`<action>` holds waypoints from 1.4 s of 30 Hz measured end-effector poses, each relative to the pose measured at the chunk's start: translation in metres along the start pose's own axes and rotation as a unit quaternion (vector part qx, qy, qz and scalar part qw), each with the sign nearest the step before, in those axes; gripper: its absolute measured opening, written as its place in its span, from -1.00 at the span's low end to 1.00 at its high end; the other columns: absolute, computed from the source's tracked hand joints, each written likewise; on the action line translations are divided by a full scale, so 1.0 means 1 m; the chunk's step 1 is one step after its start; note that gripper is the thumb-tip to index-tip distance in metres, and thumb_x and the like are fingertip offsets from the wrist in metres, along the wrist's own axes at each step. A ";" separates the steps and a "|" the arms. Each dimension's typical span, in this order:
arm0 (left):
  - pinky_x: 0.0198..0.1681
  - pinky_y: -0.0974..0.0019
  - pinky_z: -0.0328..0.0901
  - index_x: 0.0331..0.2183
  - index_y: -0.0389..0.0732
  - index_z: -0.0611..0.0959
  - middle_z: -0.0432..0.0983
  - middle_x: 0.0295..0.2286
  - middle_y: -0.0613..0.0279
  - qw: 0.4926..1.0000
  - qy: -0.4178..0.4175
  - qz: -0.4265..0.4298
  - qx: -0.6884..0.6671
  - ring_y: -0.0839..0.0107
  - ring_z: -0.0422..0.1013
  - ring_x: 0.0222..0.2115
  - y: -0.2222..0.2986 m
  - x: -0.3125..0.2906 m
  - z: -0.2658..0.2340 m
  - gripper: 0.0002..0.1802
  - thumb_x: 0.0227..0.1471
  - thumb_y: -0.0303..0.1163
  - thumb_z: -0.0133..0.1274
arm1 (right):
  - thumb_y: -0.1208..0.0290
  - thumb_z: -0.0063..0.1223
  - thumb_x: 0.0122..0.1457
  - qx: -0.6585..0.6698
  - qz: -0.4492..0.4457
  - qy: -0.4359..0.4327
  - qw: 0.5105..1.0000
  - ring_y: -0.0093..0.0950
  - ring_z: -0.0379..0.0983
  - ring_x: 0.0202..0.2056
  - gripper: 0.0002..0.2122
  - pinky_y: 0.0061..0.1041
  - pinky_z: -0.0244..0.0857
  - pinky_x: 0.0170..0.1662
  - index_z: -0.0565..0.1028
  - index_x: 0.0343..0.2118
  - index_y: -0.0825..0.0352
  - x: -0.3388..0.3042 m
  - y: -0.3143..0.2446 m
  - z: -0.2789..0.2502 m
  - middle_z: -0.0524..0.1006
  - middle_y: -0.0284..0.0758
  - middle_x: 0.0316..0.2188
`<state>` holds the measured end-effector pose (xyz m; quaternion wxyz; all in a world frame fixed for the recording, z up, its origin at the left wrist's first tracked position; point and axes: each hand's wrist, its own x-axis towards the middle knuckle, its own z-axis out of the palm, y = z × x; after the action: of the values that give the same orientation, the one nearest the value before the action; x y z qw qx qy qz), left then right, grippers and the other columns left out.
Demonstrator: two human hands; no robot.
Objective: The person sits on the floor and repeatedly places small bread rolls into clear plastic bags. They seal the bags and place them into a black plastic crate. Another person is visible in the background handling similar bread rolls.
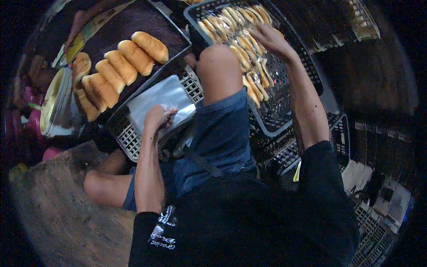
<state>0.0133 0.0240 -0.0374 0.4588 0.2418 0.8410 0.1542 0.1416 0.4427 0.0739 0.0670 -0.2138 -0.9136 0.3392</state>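
Observation:
At the middle left, my left hand (159, 117) rests on a stack of clear plastic bags (155, 96), its fingers curled in and pinching at the top bag. The bags lie on a light plastic crate (130, 141). My right hand (270, 41) reaches over a dark plastic basket (275, 132) at the upper right, touching or just above the bagged bread rolls (249, 51) in it. Those rolls lie in rows inside clear wrapping. Blur and shadow hide whether the right fingers grip one of them.
Unwrapped golden bread rolls (121, 66) sit in a row on a dark tray (178, 49) at the upper left. Beside it stands a stack of pale round-edged sheets or lids (54, 107). My bent knee (220, 62) rises between tray and basket. More crates (371, 233) stand at the lower right.

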 end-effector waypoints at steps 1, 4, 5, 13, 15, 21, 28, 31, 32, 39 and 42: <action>-0.51 0.18 0.30 -0.56 -0.20 0.73 0.53 -0.71 0.15 0.999 0.017 0.027 -0.023 0.25 0.46 -0.67 -0.009 0.002 0.002 -0.41 0.10 0.15 0.04 | 0.01 0.05 0.22 0.029 -0.121 0.009 0.992 -0.30 0.47 -0.02 -0.47 -0.33 0.33 0.04 0.39 0.07 0.37 0.011 -0.033 0.007 0.52 -0.08 -0.06; -0.52 0.16 0.29 -0.54 -0.19 0.73 0.54 -0.69 0.10 0.983 0.056 0.077 -0.155 0.23 0.47 -0.65 -0.026 -0.001 0.008 -0.43 0.08 0.14 0.06 | 0.01 0.06 0.22 -0.001 -0.218 -0.116 0.969 -0.27 0.46 0.01 -0.45 -0.33 0.32 0.06 0.36 0.09 0.39 0.018 -0.139 0.036 0.51 -0.05 -0.03; -0.52 0.16 0.29 -0.53 -0.19 0.74 0.55 -0.68 0.09 0.978 0.170 0.086 -0.088 0.23 0.47 -0.65 -0.027 -0.006 0.010 -0.43 0.09 0.15 0.05 | 0.00 0.07 0.22 -0.039 -0.196 -0.165 0.966 -0.24 0.46 0.01 -0.44 -0.31 0.32 0.06 0.36 0.08 0.40 0.009 -0.167 0.052 0.51 -0.05 -0.02; -0.54 0.28 0.32 -0.51 -0.24 0.68 0.50 -0.71 0.18 0.854 0.433 0.194 -0.212 0.38 0.46 -0.68 0.022 -0.067 0.005 -0.26 0.17 0.28 -0.15 | 0.37 0.08 0.27 0.114 -0.163 -0.238 0.951 -0.53 0.51 -0.29 -0.78 -0.55 0.39 -0.23 0.42 -0.16 0.42 -0.051 -0.218 0.133 0.55 -0.30 -0.34; -0.50 0.26 0.37 -0.46 -0.27 0.68 0.52 -0.68 0.15 0.824 0.214 0.076 -0.519 0.35 0.46 -0.67 0.025 -0.068 -0.004 -0.18 0.14 0.37 -0.21 | 0.39 0.04 0.29 0.239 -0.091 -0.132 0.958 -0.56 0.51 -0.34 -0.83 -0.57 0.41 -0.28 0.42 -0.20 0.39 -0.060 -0.207 0.134 0.54 -0.34 -0.37; -0.12 0.27 0.39 -0.21 -0.28 0.61 0.56 -0.35 0.22 0.564 0.210 0.246 -0.760 0.39 0.48 -0.33 0.033 -0.052 -0.036 -0.57 0.17 -0.05 0.08 | 0.43 0.07 0.27 0.525 0.144 0.038 0.838 -0.44 0.58 -0.38 -0.83 -0.53 0.48 -0.40 0.42 -0.21 0.43 -0.099 -0.210 0.131 0.54 -0.23 -0.37; -0.16 0.38 0.32 -0.20 -0.22 0.57 0.56 -0.29 0.30 0.537 0.536 0.171 -0.628 0.46 0.45 -0.31 0.041 -0.074 -0.111 -0.64 0.06 -0.19 0.25 | 0.24 0.05 0.28 0.274 -0.116 0.132 0.946 -0.38 0.52 -0.46 -0.70 -0.48 0.41 -0.38 0.46 -0.22 0.47 -0.032 -0.198 0.163 0.56 -0.20 -0.43; -0.22 0.39 0.26 -0.09 -0.11 0.53 0.58 -0.30 0.31 0.384 0.540 0.117 -0.740 0.48 0.46 -0.33 0.022 -0.077 -0.129 -0.53 0.09 -0.02 0.19 | 0.22 0.29 0.05 -0.115 -0.100 0.059 0.986 -0.05 0.29 0.16 -0.39 -0.23 0.18 0.20 0.32 0.12 0.35 0.022 -0.174 0.193 0.43 0.03 0.05; -0.22 0.39 0.30 -0.11 -0.18 0.56 0.59 -0.35 0.27 0.361 0.527 0.121 -0.760 0.48 0.47 -0.35 0.016 -0.077 -0.128 -0.53 0.11 -0.03 0.16 | 0.17 0.28 0.05 -0.220 -0.012 -0.025 0.975 -0.07 0.21 0.22 -0.38 -0.23 0.13 0.23 0.31 0.15 0.25 0.035 -0.167 0.202 0.40 -0.07 0.10; -0.13 0.28 0.39 -0.09 -0.30 0.55 0.59 -0.30 0.07 0.456 0.547 0.141 -0.688 0.33 0.53 -0.33 -0.029 -0.062 -0.098 -0.31 0.26 0.19 -0.23 | 0.15 0.09 0.13 -0.095 -0.039 0.004 0.995 -0.21 0.48 -0.02 -0.68 -0.17 0.26 0.05 0.56 -0.15 0.25 0.075 -0.147 0.198 0.61 -0.20 -0.22; -0.03 0.18 0.36 0.04 -0.25 0.41 0.50 -0.03 0.04 0.443 0.548 0.120 -0.699 0.26 0.51 -0.22 -0.038 -0.048 -0.101 -0.24 0.24 0.28 -0.31 | 0.09 0.13 0.10 -0.090 -0.068 -0.014 0.993 -0.18 0.39 0.07 -0.55 -0.08 0.14 0.15 0.45 0.02 0.21 0.067 -0.146 0.197 0.56 -0.15 -0.09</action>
<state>-0.0599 -0.0372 0.0312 -0.1072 -0.1972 0.4873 0.8439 -0.0222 0.2565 0.0170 0.0578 -0.1515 -0.9538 0.2530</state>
